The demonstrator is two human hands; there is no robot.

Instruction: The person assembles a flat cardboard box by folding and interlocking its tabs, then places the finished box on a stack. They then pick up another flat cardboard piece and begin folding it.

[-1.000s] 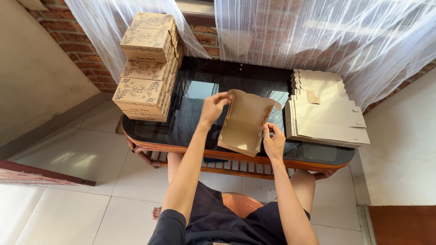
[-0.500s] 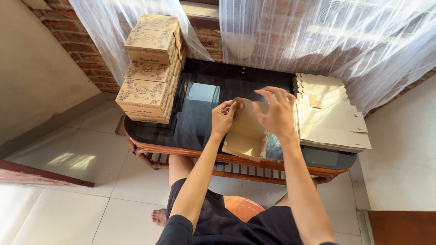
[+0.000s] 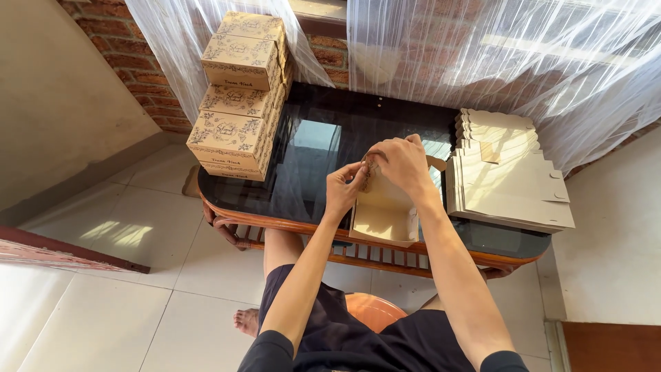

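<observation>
A half-folded tan cardboard box (image 3: 383, 219) stands at the near edge of the dark glass table (image 3: 323, 148), its inside facing me. My left hand (image 3: 344, 189) pinches the box's upper left flap. My right hand (image 3: 403, 164) curls over the top flap from above, fingers bent on the cardboard. Both hands meet at the box's far upper edge.
A tall stack of finished printed brown boxes (image 3: 237, 100) fills the table's left end. A pile of flat unfolded box blanks (image 3: 506, 176) lies at the right end. Sheer white curtains (image 3: 509, 62) and a brick wall stand behind. White floor tiles lie below.
The flat cardboard piece has been folded up into an open box shape. My right hand came from the sheet's lower right edge up over its top; my left hand stayed at the upper left.
</observation>
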